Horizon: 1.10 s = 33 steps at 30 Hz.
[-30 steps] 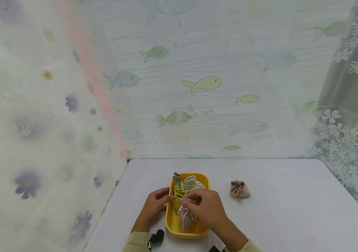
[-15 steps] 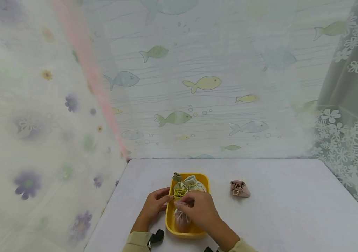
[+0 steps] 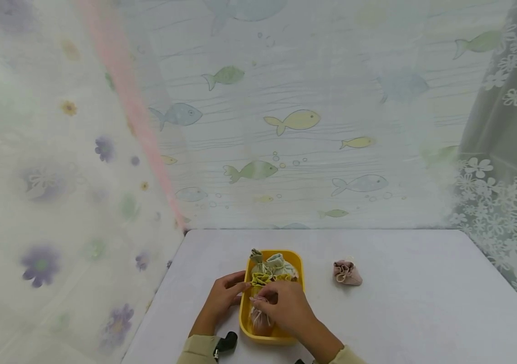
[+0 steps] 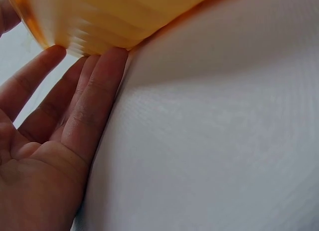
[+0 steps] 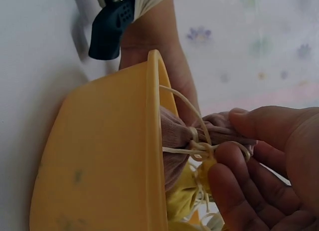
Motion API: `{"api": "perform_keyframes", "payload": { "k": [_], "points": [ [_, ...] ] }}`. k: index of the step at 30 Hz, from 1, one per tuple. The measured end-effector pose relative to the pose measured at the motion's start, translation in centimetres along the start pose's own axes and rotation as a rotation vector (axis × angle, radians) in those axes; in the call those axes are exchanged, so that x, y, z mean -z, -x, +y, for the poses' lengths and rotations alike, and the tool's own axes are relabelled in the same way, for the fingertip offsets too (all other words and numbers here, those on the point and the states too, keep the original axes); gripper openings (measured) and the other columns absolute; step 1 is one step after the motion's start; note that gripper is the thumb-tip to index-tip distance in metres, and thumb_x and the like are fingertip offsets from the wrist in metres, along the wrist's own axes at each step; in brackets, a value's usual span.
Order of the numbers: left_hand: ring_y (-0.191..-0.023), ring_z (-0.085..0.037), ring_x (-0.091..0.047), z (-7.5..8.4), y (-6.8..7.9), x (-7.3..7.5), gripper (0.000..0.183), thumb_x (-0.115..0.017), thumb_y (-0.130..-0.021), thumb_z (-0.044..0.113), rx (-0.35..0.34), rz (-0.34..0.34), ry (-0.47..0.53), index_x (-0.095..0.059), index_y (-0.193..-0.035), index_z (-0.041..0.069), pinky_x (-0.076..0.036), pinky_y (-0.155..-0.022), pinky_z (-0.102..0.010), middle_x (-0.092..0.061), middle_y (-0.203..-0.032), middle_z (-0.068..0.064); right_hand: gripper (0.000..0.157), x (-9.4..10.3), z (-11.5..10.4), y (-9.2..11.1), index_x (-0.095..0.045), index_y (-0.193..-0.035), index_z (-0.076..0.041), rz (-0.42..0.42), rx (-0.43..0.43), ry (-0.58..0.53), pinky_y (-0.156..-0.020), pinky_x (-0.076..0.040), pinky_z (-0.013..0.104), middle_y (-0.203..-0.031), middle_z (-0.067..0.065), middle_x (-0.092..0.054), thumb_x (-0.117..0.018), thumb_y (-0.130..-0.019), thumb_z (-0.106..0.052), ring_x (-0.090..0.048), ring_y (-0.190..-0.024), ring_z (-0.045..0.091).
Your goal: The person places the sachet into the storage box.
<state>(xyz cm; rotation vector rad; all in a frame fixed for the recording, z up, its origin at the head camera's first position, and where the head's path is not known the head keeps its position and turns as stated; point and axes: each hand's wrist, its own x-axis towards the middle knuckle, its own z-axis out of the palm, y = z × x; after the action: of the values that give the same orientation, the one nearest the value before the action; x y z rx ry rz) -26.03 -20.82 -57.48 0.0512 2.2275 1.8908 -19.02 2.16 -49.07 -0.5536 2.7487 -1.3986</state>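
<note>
A yellow plastic tray [image 3: 242, 323] with raised walls holds several small drawstring pouches. My right hand [image 3: 289, 307] pinches the gathered neck of a mauve drawstring pouch [image 5: 174, 131] between thumb and fingers. The pouch body hangs inside the tray's near end, its cream cord looping beside the fingers in the right wrist view. My left hand [image 3: 223, 299] is at the tray's left side. In the left wrist view its extended fingers [image 4: 102, 86] touch the outer wall, and its thumb sits up near the rim in the head view.
Behind the mauve pouch lie yellow pouches [image 3: 260, 279], a grey-green pouch [image 3: 256, 259] and a pale pouch [image 3: 277, 263]. A dusty-pink pouch [image 3: 347, 273] lies on the white table [image 3: 422, 303] to the right. Patterned curtains [image 3: 258, 126] hang around the table.
My right hand has lowered the mauve pouch toward the tray's near left end, shifting slightly left and toward me. A yellow pouch behind now shows more. The left hand stays put.
</note>
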Motion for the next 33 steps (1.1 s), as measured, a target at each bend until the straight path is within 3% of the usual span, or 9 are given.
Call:
{"api": "perform_keyframes", "payload": {
  "k": [5,11,18,22,33],
  "points": [
    [-0.122,-0.022,-0.067,-0.2,0.0,0.0,0.063,-0.077,-0.091,0.044,0.012,0.005,-0.006,-0.062,-0.143,0.012,-0.063,-0.091,-0.037,-0.061,-0.146,-0.012,0.019,0.0,-0.1,0.1,-0.08,-0.096,-0.028,-0.035,-0.013,0.002,-0.066,-0.052,0.02,-0.086,-0.019,-0.067,-0.082,-0.087,-0.044,-0.059,-0.078,0.003],
    [-0.124,-0.024,-0.066,-0.2,0.0,0.0,0.063,-0.076,-0.092,0.045,0.007,0.004,-0.016,-0.062,-0.144,0.012,-0.063,-0.091,-0.037,-0.061,-0.147,-0.012,0.032,0.2,-0.1,0.3,-0.078,-0.106,-0.028,-0.047,0.001,0.061,-0.084,-0.057,0.031,-0.103,-0.017,-0.07,-0.087,-0.082,-0.046,-0.062,-0.097,0.006],
    [-0.122,-0.023,-0.067,-0.2,-0.1,0.1,0.064,-0.076,-0.091,0.046,0.008,0.002,-0.017,-0.062,-0.144,0.013,-0.063,-0.091,-0.037,-0.061,-0.147,-0.012,0.049,0.7,-0.1,0.6,-0.075,-0.118,-0.019,-0.041,0.043,0.058,-0.066,-0.051,0.02,-0.112,-0.01,-0.067,-0.088,-0.08,-0.047,-0.056,-0.082,0.006],
    [-0.121,-0.022,-0.067,-0.2,-0.1,0.1,0.063,-0.076,-0.092,0.045,0.003,-0.002,-0.019,-0.062,-0.144,0.013,-0.063,-0.09,-0.037,-0.061,-0.146,-0.012,0.053,1.3,-0.4,0.8,-0.074,-0.121,-0.021,-0.034,0.046,0.082,-0.068,-0.049,0.021,-0.118,-0.008,-0.066,-0.086,-0.08,-0.052,-0.057,-0.082,0.007],
    [-0.122,-0.023,-0.067,-0.2,-0.1,0.0,0.065,-0.077,-0.09,0.049,-0.004,0.001,-0.022,-0.062,-0.144,0.015,-0.062,-0.092,-0.038,-0.063,-0.145,-0.011,0.049,3.0,0.0,1.2,-0.073,-0.122,-0.022,0.02,0.051,0.096,-0.068,-0.051,0.019,-0.126,-0.006,-0.064,-0.086,-0.082,-0.047,-0.06,-0.084,0.01]
  ]
}}
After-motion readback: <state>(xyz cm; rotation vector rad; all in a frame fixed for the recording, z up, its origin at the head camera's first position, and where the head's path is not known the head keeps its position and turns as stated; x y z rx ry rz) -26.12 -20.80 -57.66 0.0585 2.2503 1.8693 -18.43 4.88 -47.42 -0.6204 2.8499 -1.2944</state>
